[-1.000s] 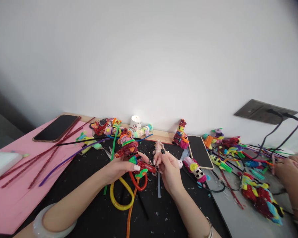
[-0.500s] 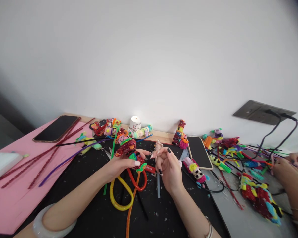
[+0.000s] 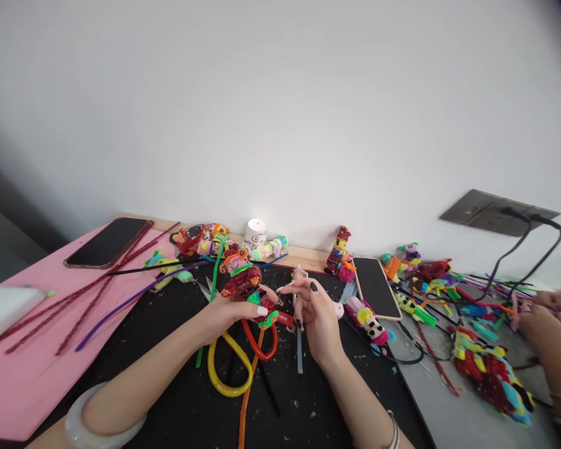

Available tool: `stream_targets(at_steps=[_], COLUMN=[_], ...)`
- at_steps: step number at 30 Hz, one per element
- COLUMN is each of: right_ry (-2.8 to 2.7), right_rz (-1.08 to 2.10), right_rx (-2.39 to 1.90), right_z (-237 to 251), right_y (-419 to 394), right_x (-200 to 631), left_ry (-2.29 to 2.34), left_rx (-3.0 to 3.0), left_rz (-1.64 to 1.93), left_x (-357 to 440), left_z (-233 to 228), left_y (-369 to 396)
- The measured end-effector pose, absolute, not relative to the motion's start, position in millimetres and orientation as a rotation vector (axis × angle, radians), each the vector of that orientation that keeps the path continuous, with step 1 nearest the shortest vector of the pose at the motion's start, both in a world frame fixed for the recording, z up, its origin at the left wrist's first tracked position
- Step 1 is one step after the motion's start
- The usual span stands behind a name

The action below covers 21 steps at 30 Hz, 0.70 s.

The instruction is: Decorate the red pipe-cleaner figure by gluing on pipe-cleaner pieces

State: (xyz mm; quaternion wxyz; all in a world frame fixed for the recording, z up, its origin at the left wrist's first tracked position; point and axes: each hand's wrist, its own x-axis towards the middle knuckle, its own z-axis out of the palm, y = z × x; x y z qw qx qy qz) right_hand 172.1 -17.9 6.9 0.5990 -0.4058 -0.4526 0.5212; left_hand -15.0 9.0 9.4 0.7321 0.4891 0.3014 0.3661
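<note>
My left hand (image 3: 236, 313) is closed around a doll (image 3: 242, 280) made of fuzzy craft stems, mostly glittery dark red with pink, orange and green parts. The doll leans above a black mat (image 3: 177, 399). My right hand (image 3: 318, 318) is just right of it, fingers partly curled and apart, one stretched toward the doll; nothing shows in them. Below the hands lie a yellow loop (image 3: 210, 374), a red loop (image 3: 275, 349) and an orange stem (image 3: 244, 411). Scissors (image 3: 206, 290) are partly hidden behind my left hand. A pale translucent stick (image 3: 300, 358) lies beneath my right hand.
A phone (image 3: 107, 242) and dark red stems (image 3: 81, 317) lie on a pink board (image 3: 23, 386). Against the wall stand a paper cup (image 3: 255, 234) and a small figure (image 3: 340, 252). Rightward are another phone (image 3: 378, 288), several fuzzy figures, plugged-in cables (image 3: 549, 255) and another person's hand (image 3: 549, 318).
The doll in my left hand has tilted and shifted slightly right and down. My right hand's fingers have moved slightly left, nearer the doll.
</note>
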Motion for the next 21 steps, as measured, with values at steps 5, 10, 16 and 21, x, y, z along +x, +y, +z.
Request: stream_targets(at_steps=[5, 10, 16, 21], right_ry=[-1.085, -1.103, -1.102, -1.084], right_rz=[1.143, 1.098, 1.225, 1.296], right_rx=[-1.009, -1.017, -0.913, -0.861], right_z=[3.2, 2.7, 8.9, 12.0], right_y=[-17.0, -16.6, -20.1, -22.1], right_x=[175.4, 176.7, 174.7, 174.6], left_ry=[0.642, 0.616, 0.558, 0.555], left_rx=[1.07, 1.02, 0.968, 0.995], left_rz=[0.903, 0.892, 0.827, 0.802], left_x=[-16.6, -17.7, -16.2, -16.8], left_z=[8.0, 5.6, 6.0, 8.1], left_y=[10.9, 11.7, 10.7, 11.2])
